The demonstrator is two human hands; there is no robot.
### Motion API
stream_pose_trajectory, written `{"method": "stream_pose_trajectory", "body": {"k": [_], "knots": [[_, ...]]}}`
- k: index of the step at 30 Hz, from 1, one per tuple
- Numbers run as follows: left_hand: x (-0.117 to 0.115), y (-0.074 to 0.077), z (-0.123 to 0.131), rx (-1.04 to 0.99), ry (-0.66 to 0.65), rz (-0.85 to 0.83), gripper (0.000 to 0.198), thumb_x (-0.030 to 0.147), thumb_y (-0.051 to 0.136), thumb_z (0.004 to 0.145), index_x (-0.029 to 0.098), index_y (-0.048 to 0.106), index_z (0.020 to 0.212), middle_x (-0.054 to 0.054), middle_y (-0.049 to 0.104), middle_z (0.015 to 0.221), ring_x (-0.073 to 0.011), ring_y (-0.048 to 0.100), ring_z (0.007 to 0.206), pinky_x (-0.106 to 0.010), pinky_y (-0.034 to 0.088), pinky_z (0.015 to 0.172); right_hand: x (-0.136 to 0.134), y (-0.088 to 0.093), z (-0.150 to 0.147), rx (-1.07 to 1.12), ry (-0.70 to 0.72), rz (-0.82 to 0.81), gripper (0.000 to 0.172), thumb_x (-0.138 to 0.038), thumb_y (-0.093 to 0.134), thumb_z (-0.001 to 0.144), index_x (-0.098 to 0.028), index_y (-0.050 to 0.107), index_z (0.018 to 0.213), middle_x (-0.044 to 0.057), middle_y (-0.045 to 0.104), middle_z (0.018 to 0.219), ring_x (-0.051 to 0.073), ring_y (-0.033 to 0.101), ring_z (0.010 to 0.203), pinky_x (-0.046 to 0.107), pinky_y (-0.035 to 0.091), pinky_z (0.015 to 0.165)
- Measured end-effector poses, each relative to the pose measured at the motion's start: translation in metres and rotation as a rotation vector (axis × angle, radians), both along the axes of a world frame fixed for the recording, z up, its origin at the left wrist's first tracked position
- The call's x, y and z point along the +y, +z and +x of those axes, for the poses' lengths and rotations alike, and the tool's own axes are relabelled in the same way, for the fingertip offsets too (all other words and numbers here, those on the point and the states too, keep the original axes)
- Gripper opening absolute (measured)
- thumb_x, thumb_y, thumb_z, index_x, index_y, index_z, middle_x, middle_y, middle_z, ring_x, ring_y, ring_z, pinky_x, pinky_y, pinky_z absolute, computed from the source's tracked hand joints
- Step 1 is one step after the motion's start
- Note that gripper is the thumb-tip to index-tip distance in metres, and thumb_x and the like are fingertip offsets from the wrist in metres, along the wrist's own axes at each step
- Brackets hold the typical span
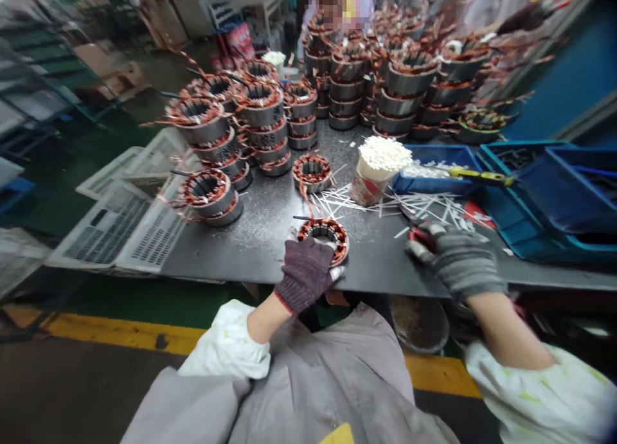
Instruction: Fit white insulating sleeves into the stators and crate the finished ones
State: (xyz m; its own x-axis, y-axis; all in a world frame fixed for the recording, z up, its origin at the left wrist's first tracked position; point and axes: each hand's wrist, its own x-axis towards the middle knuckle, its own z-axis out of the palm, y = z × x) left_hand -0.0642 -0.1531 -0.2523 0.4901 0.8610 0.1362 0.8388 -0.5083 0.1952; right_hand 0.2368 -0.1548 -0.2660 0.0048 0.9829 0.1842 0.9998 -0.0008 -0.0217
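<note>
My left hand (pixel 306 270), in a dark maroon glove with pale fingertips, grips the near side of a motor stator (pixel 343 245) with copper windings that rests near the table's front edge. The glove hides part of its ring. To the right, my right hand (pixel 457 254), in a grey striped glove, is closed around a red-handled hand tool (pixel 420 239) low over the table. Its exact kind is hidden by the fingers. Another stator (pixel 312 173) sits just behind the gripped one. Thin white strips (pixel 337 201) lie scattered between it and my right hand.
A cup (pixel 369 186) packed with white sticks stands mid-table. Behind it are stacked stators (pixel 344 90), with more stacks (pixel 263 119) at left. Blue bins (pixel 520 219) line the right, one bearing a yellow-handled tool (pixel 477 174). White crates (pixel 154 225) adjoin the left edge. A person (pixel 308 20) is across the table.
</note>
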Motion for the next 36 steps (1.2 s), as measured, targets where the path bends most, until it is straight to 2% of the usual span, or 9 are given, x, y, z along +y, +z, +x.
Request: {"method": "stream_pose_trajectory", "body": {"k": [4, 8, 14, 20, 23, 26, 29, 32, 36], "knots": [[0.005, -0.002, -0.029, -0.367, 0.136, -0.204, 0.042, 0.054, 0.079, 0.078, 0.025, 0.074, 0.108, -0.006, 0.078, 0.103, -0.0299, 0.071, 0.102, -0.046, 0.055, 0.092, -0.016, -0.037, -0.058, 0.249, 0.461, 0.203, 0.037, -0.042, 0.049, 0.098, -0.02, 0.07, 0.119, 0.015, 0.073, 0.12, 0.032, 0.069, 0.109, 0.049, 0.056, 0.096], [0.002, 0.023, -0.084, -0.758, 0.354, -0.311, 0.045, 0.057, 0.062, 0.091, 0.022, 0.069, 0.117, -0.003, 0.078, 0.095, -0.0208, 0.072, 0.079, -0.033, 0.057, 0.069, -0.016, -0.064, -0.105, 0.325, 0.699, 0.236, 0.034, -0.037, 0.051, 0.098, -0.022, 0.074, 0.117, 0.012, 0.075, 0.121, 0.031, 0.069, 0.11, 0.051, 0.056, 0.098], [0.047, 0.097, -0.154, -0.148, 0.469, 0.339, 0.053, 0.059, 0.071, 0.082, 0.024, 0.072, 0.121, -0.008, 0.077, 0.113, -0.0316, 0.067, 0.11, -0.045, 0.049, 0.098, 0.005, -0.054, -0.132, 0.363, 0.78, 0.206, 0.038, -0.033, 0.051, 0.097, -0.018, 0.073, 0.124, 0.015, 0.071, 0.131, 0.032, 0.066, 0.119, 0.053, 0.055, 0.101], [0.103, 0.123, -0.188, 0.223, 0.605, 0.181, 0.044, 0.058, 0.062, 0.088, 0.023, 0.072, 0.113, -0.013, 0.077, 0.112, -0.0375, 0.067, 0.11, -0.053, 0.045, 0.098, 0.034, -0.049, -0.178, 0.295, 0.91, 0.16, 0.053, -0.041, 0.062, 0.091, -0.016, 0.065, 0.137, 0.018, 0.06, 0.147, 0.038, 0.053, 0.137, 0.061, 0.043, 0.112], [0.101, 0.114, -0.173, 0.174, 0.513, 0.405, 0.047, 0.052, 0.059, 0.093, 0.019, 0.066, 0.126, -0.017, 0.071, 0.127, -0.0424, 0.059, 0.126, -0.07, 0.025, 0.114, 0.064, -0.06, -0.156, 0.243, 0.854, 0.082, 0.061, -0.046, 0.065, 0.089, -0.014, 0.062, 0.141, 0.02, 0.059, 0.147, 0.04, 0.052, 0.138, 0.065, 0.04, 0.113], [0.108, 0.092, -0.123, 0.001, 0.271, 0.569, 0.043, 0.037, 0.053, 0.098, 0.02, 0.059, 0.137, -0.014, 0.068, 0.135, -0.0332, 0.054, 0.136, -0.061, 0.014, 0.126, 0.085, -0.066, -0.108, 0.207, 0.652, 0.064, 0.059, -0.042, 0.06, 0.092, -0.011, 0.06, 0.142, 0.023, 0.057, 0.148, 0.038, 0.052, 0.139, 0.063, 0.041, 0.113], [0.14, 0.061, -0.052, -0.007, 0.042, 0.325, 0.043, 0.033, 0.054, 0.098, 0.019, 0.059, 0.137, -0.012, 0.071, 0.129, -0.0269, 0.059, 0.13, -0.053, 0.02, 0.127, 0.078, -0.06, -0.084, 0.171, 0.543, 0.094, 0.051, -0.036, 0.054, 0.096, -0.01, 0.063, 0.138, 0.023, 0.058, 0.147, 0.038, 0.053, 0.138, 0.063, 0.04, 0.114], [0.182, 0.039, 0.001, 0.113, 0.073, 0.069, 0.05, 0.042, 0.068, 0.089, 0.017, 0.064, 0.131, -0.016, 0.07, 0.131, -0.0322, 0.058, 0.13, -0.056, 0.02, 0.125, 0.051, -0.055, -0.095, 0.18, 0.59, 0.108, 0.045, -0.031, 0.051, 0.097, -0.014, 0.066, 0.136, 0.02, 0.061, 0.145, 0.036, 0.054, 0.136, 0.063, 0.04, 0.113], [0.209, 0.042, 0.01, 0.131, 0.121, -0.048, 0.042, 0.052, 0.066, 0.088, 0.018, 0.073, 0.111, -0.011, 0.077, 0.111, -0.0296, 0.069, 0.106, -0.048, 0.039, 0.112, 0.027, -0.056, -0.113, 0.242, 0.586, 0.091, 0.046, -0.03, 0.053, 0.096, -0.015, 0.064, 0.138, 0.019, 0.061, 0.145, 0.035, 0.055, 0.134, 0.06, 0.043, 0.112]]}}
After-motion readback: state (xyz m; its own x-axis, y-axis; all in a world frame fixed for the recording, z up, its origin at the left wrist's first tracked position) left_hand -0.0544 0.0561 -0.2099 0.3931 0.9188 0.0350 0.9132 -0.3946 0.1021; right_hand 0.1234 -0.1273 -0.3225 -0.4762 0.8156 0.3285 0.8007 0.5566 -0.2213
